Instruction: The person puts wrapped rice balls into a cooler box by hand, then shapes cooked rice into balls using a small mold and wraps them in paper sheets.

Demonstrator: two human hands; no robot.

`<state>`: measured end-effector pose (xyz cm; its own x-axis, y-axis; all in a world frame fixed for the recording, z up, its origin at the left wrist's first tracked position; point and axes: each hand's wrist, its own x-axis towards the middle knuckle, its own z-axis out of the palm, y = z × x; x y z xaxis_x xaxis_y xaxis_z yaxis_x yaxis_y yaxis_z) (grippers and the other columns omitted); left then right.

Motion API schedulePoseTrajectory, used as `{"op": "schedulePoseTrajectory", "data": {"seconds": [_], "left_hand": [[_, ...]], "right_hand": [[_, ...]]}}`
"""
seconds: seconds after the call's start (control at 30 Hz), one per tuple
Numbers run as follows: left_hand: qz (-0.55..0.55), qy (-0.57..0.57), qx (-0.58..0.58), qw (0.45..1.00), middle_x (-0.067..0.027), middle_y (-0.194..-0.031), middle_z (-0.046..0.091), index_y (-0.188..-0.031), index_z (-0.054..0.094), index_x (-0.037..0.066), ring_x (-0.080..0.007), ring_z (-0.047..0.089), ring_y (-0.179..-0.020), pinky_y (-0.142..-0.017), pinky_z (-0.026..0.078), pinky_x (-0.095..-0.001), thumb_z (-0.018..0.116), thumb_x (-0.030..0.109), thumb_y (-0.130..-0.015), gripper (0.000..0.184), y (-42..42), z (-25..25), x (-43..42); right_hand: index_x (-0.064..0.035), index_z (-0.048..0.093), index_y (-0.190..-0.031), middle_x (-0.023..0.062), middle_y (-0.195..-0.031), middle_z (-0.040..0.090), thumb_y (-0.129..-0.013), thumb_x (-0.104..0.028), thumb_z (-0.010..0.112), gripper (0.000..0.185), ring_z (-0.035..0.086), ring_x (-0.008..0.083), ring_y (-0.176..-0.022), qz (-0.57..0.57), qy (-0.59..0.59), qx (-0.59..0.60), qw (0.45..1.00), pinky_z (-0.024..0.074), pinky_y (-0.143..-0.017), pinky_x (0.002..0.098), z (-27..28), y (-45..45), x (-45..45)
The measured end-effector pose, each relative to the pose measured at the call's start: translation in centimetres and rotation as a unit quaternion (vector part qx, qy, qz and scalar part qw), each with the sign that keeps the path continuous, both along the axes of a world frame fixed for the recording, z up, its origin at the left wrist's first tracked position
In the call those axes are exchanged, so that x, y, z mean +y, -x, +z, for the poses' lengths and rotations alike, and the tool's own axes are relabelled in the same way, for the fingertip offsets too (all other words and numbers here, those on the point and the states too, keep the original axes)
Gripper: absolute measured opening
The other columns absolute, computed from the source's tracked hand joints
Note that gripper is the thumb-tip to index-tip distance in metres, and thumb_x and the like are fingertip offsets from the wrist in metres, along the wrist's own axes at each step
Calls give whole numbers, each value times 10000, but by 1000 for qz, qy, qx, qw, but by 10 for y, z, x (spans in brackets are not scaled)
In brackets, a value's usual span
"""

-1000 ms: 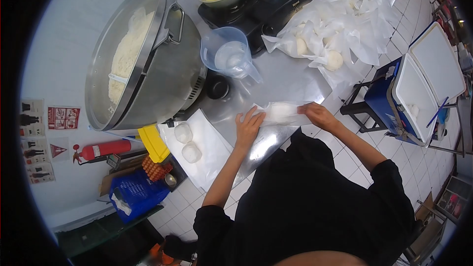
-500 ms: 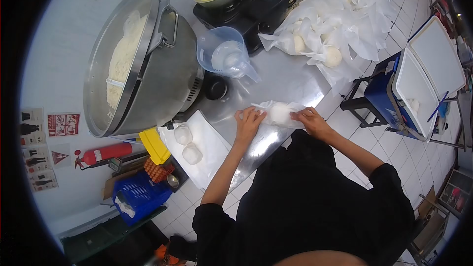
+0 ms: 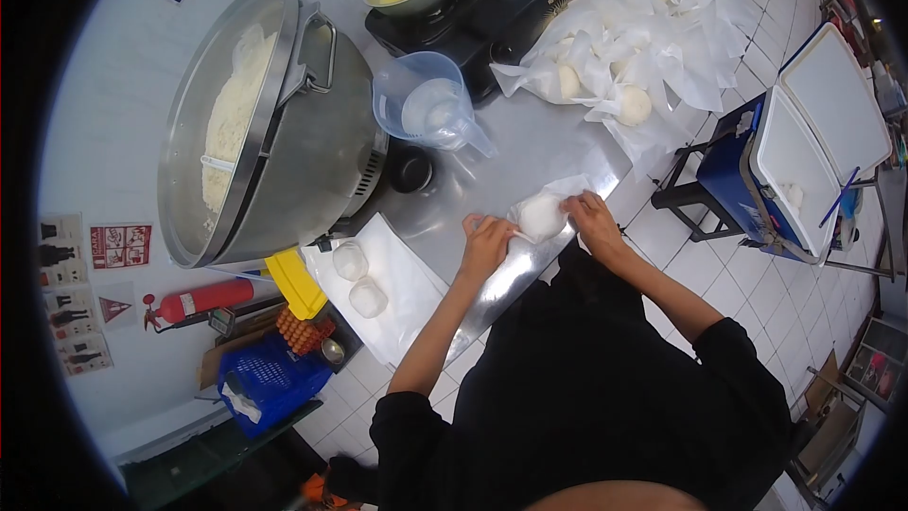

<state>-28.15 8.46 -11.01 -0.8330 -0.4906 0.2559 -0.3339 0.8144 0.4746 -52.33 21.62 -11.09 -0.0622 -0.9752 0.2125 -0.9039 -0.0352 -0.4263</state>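
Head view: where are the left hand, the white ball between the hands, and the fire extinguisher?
Left hand (image 3: 488,245): head view, back of hand.
White ball (image 3: 541,218): head view, rounded middle.
Fire extinguisher (image 3: 206,301): head view, red cylinder.

We wear a loose black top (image 3: 615,378). The left sleeve (image 3: 405,431) and the right sleeve (image 3: 733,355), matching black, terminate near the elbows. The left hand (image 3: 486,244) and right hand (image 3: 593,225) are bare.

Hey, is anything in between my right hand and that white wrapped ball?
Nothing visible is: your right hand is at one side of the white wrapped ball, pinching its wrapper, with your left hand opposite.
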Motion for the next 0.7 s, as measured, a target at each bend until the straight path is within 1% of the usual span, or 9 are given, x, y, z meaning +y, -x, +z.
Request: {"op": "schedulePoseTrajectory", "data": {"seconds": [0.07, 0.1, 0.2, 0.27, 0.37, 0.47, 0.57, 0.67, 0.7], "left_hand": [[69, -71, 11, 995, 5, -886, 694, -1030, 645, 129, -189, 648, -889, -977, 307, -460, 655, 184, -910, 132, 8, 10, 3], [103, -105, 16, 989, -5, -866, 699, -1022, 656, 127, -192, 649, -869, -965, 314, -453, 656, 191, -912, 127, 12, 15, 4], [178, -217, -53, 958, -35, -844, 713, -944, 700, 140, -213, 657, -875, -947, 315, -447, 668, 229, -901, 104, 16, 24, 7], [202, -220, -40, 954, -45, -819, 715, -909, 724, 165, -236, 659, -873, -934, 315, -462, 691, 245, -872, 94, 17, 20, 4], [220, -208, -80, 950, -41, -834, 718, -864, 749, 200, -261, 635, -933, -923, 311, -496, 711, 251, -842, 66, 20, 15, 2], [220, -182, -124, 950, -17, -881, 710, -858, 757, 223, -273, 578, -1032, -913, 309, -538, 728, 246, -813, 58, 22, 17, -1], [207, -191, -206, 937, 11, -925, 688, -842, 752, 226, -278, 519, -1104, -909, 305, -570, 777, 203, -749, 99, 35, 27, -15], [207, -198, -275, 918, 21, -931, 664, -795, 725, 204, -282, 513, -1103, -910, 304, -582, 837, 134, -649, 197, 57, 43, -34], [209, -194, -290, 914, 22, -926, 657, -777, 713, 194, -284, 518, -1094, -910, 305, -583, 856, 109, -612, 234, 64, 46, -39]], "right_hand": [[-20, 543, -1224, 139, -1122, 643, -800, 30, 571, 428, 621, 352, -994, -39, -113, -57, 991, 533, -898, 421, 3, 1, -6], [-44, 534, -1249, 135, -1115, 647, -804, 30, 563, 452, 634, 355, -949, -41, -102, -78, 991, 540, -845, 419, 1, 4, -12], [-120, 505, -1316, 127, -1072, 661, -813, 29, 546, 526, 667, 356, -830, -32, -63, -118, 991, 555, -719, 413, 7, 5, -29], [-174, 485, -1350, 128, -1012, 674, -816, 26, 543, 574, 679, 344, -778, -11, -28, -111, 993, 557, -675, 411, 35, 1, -40], [-219, 464, -1375, 106, -943, 690, -809, 32, 542, 624, 693, 322, -757, 25, -34, -110, 993, 555, -650, 398, 30, 4, -46], [-194, 462, -1365, 109, -893, 696, -809, 14, 561, 603, 695, 324, -740, 38, -76, -126, 988, 555, -649, 404, 31, 10, -54], [-169, 463, -1343, 127, -889, 695, -777, -22, 633, 609, 692, 340, -709, 71, -159, -41, 984, 552, -645, 412, 26, 18, -79], [-103, 514, -1192, 132, -797, 717, -702, -51, 746, 545, 699, 375, -735, 128, -160, -6, 979, 540, -643, 463, 23, 21, -110], [-92, 519, -1172, 135, -818, 711, -664, -43, 767, 568, 694, 379, -764, 149, -171, -14, 974, 542, -663, 458, 22, 22, -118]]}}
